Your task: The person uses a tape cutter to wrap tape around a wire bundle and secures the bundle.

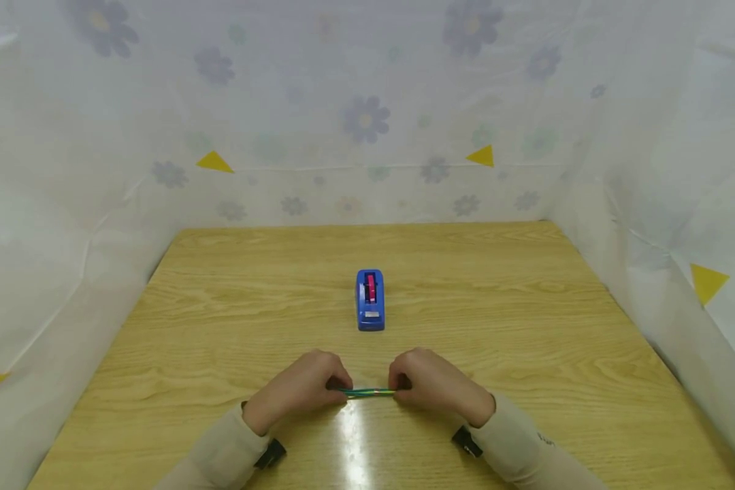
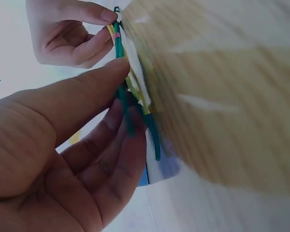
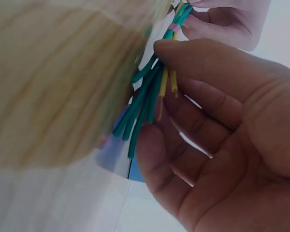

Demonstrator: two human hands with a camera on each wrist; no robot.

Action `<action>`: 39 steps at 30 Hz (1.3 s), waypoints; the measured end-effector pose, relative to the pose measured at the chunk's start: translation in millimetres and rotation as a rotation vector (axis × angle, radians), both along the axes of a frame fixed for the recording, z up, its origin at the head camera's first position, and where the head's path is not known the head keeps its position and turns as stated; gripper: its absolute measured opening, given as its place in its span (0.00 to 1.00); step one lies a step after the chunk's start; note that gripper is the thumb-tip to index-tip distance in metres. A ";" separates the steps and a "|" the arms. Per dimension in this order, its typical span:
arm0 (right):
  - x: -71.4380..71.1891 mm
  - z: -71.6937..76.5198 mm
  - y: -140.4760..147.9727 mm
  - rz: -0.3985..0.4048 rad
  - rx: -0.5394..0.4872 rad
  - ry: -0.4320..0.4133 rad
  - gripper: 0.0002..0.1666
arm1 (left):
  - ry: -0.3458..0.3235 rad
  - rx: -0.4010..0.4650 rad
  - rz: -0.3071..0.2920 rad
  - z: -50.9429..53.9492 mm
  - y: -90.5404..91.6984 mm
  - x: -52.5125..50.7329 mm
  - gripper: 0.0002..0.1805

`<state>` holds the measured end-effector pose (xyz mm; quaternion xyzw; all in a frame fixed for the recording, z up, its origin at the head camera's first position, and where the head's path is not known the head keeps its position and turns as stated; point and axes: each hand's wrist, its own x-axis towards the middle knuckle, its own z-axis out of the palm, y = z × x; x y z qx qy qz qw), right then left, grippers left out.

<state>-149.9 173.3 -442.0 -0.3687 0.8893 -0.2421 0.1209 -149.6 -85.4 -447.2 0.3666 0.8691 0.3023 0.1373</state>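
A thin bundle of green and yellow wires [image 1: 370,393] stretches sideways between both hands, close to the table's near part. The left hand [image 1: 303,388] pinches its left end between thumb and fingers. At the other end, the right hand [image 1: 435,386] grips it the same way. A band of pink tape [image 3: 174,27] goes round the wires between the hands. Loose wire ends fan out past the right thumb in the right wrist view. Beyond the hands stands a blue tape dispenser [image 1: 370,323] with a pinkish-red roll of tape [image 1: 371,288] in it.
The wood-grain table [image 1: 233,306] reflects a bright light between the forearms. White flowered sheeting [image 1: 318,88] encloses the back and both sides, with yellow triangles [image 1: 482,156] on it. A black strap shows at each wrist.
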 end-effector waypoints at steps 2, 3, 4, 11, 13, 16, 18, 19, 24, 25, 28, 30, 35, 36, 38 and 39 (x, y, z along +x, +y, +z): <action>-0.2 -0.3 0.4 -0.004 0.007 0.003 0.12 | 0.013 -0.020 0.021 -0.4 0.2 0.2 0.03; -0.3 -0.4 0.6 -0.006 0.011 0.003 0.12 | 0.019 -0.028 0.029 -0.5 0.5 0.3 0.03; -0.4 -0.4 0.7 -0.007 0.012 0.000 0.13 | 0.023 -0.036 0.037 -0.2 0.8 0.4 0.04; -2.0 0.2 -0.3 -0.008 0.012 -0.027 0.12 | 0.035 -0.077 0.057 3.5 1.5 1.4 0.07; -2.5 0.4 -0.7 -0.006 0.016 -0.030 0.12 | 0.040 -0.086 0.057 4.0 1.5 1.6 0.08; -3.1 0.5 -0.8 -0.004 0.018 -0.041 0.12 | 0.041 -0.089 0.058 4.1 1.3 1.8 0.09; -3.3 0.6 -0.5 -0.006 0.017 -0.052 0.11 | 0.037 -0.087 0.058 3.8 1.1 1.6 0.09; -3.3 0.7 -0.2 -0.007 0.017 -0.057 0.10 | 0.036 -0.087 0.057 3.6 1.0 1.5 0.09; -3.1 2.2 2.3 -0.029 -0.006 -0.072 0.08 | 0.033 -0.086 0.073 3.4 -0.6 1.0 0.06; -3.0 3.1 2.8 -0.034 -0.016 -0.074 0.07 | 0.036 -0.086 0.078 3.6 -1.0 1.0 0.06; -4.0 5.2 4.5 -0.034 -0.048 -0.070 0.06 | 0.051 -0.074 0.085 5.9 -2.3 0.8 0.05; -5.0 7.5 5.8 -0.024 -0.078 -0.080 0.06 | 0.059 -0.061 0.084 8.4 -2.8 0.3 0.05; -9.6 15.6 12.2 0.023 -0.176 -0.144 0.05 | 0.050 -0.028 0.098 16.0 -3.2 -0.7 0.04; -10.6 17.6 13.9 0.033 -0.197 -0.157 0.05 | 0.047 -0.020 0.102 18.0 -3.3 -0.7 0.04; -12.6 22.3 17.1 0.051 -0.234 -0.174 0.04 | 0.050 0.004 0.103 22.4 -3.7 -0.7 0.05; -13.3 24.7 18.8 0.057 -0.248 -0.182 0.04 | 0.052 0.018 0.101 24.8 -4.0 -0.9 0.05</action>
